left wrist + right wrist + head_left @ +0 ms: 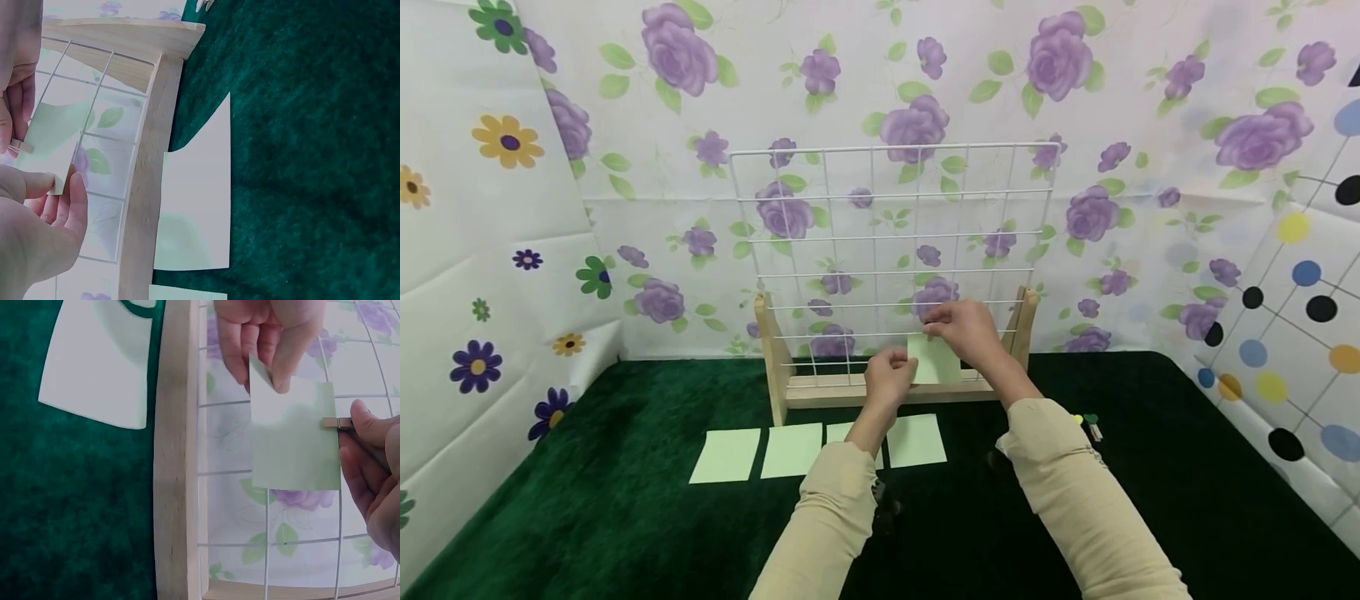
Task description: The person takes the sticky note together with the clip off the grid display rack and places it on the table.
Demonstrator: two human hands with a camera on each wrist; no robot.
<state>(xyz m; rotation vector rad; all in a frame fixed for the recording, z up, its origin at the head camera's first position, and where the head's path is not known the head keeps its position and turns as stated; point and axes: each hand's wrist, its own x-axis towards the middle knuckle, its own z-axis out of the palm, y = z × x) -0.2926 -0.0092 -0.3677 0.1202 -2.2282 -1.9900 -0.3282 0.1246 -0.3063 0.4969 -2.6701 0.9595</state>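
A pale green square of paper [936, 362] stands against the lower part of a white wire grid [891, 195]. My left hand [887, 382] pinches the paper's left edge near the bottom, thumb in front and fingers behind. At the paper's top edge, my right hand [966, 332] pinches a small wooden clothespin [331, 422]. In the right wrist view the clothespin's tip overlaps the paper; whether it also bites a grid wire I cannot tell. A wooden stand [827, 395] holds the grid upright on the table.
Several more pale green sheets, such as the leftmost one [726, 456], lie in a row before the stand; my left arm partly covers one. Small yellow and green pieces [1093, 425] lie beside my right sleeve. Dark green cloth [625, 500] covers the table, with patterned sheeting behind.
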